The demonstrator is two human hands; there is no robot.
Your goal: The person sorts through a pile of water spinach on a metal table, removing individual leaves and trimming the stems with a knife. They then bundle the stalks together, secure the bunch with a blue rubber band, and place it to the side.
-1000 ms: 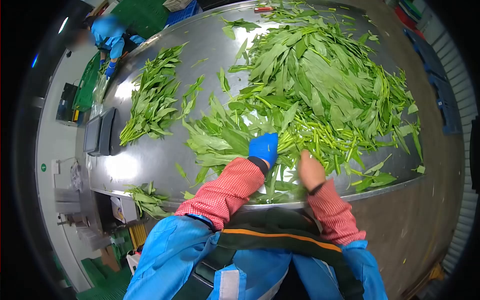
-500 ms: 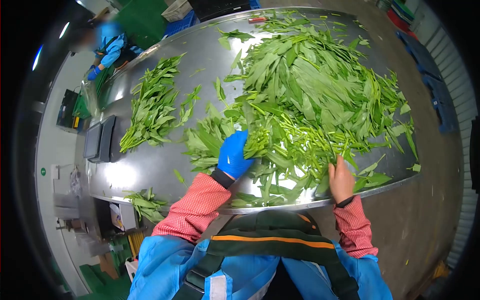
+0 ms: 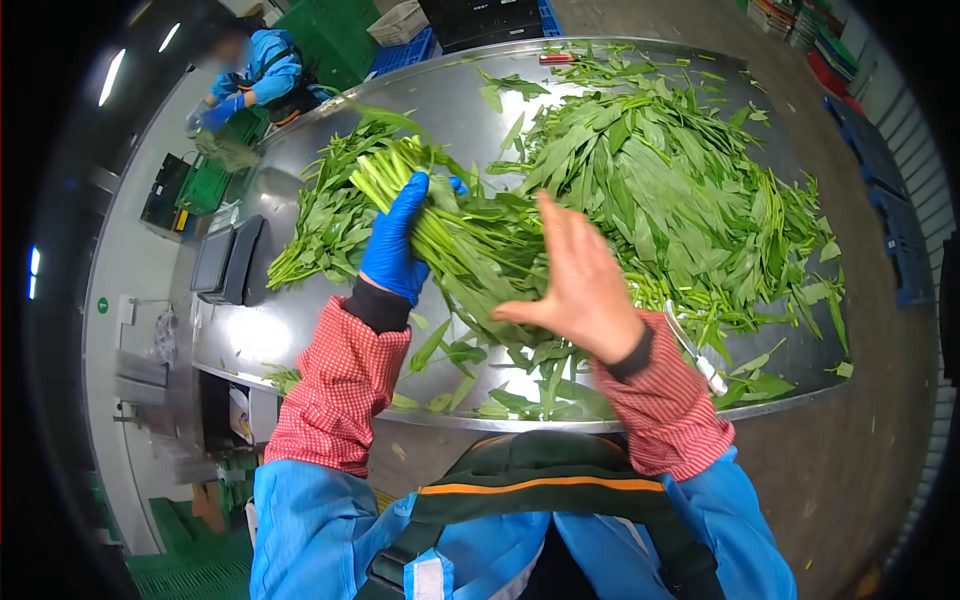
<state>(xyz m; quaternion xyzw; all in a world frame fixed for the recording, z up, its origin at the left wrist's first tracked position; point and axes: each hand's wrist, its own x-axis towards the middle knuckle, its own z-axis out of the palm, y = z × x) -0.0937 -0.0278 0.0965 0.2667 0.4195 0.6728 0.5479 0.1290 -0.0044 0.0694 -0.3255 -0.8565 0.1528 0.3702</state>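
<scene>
In my blue-gloved left hand (image 3: 398, 245) is a bunch of water spinach (image 3: 450, 235), its cut stems pointing up and left and its leaves trailing right. My bare right hand (image 3: 585, 280) hovers at the leafy end with fingers spread and nothing in them. A knife (image 3: 708, 372) with a white handle lies on the metal table (image 3: 250, 345) beside my right forearm. Behind my right hand rises a large heap of water spinach (image 3: 640, 170). A smaller pile (image 3: 318, 220) lies to the left, partly behind the held bunch.
A dark scale-like device (image 3: 228, 262) stands at the table's left edge. A red-handled tool (image 3: 558, 59) lies at the far edge. Beyond the table's far left side, a co-worker in blue (image 3: 270, 70) handles a clear bag. Blue pallets (image 3: 880, 190) stand at right.
My left hand has lifted the bunch and moved up and left. My right hand has let go of the knife, which now lies on the table, and has come left with fingers spread.
</scene>
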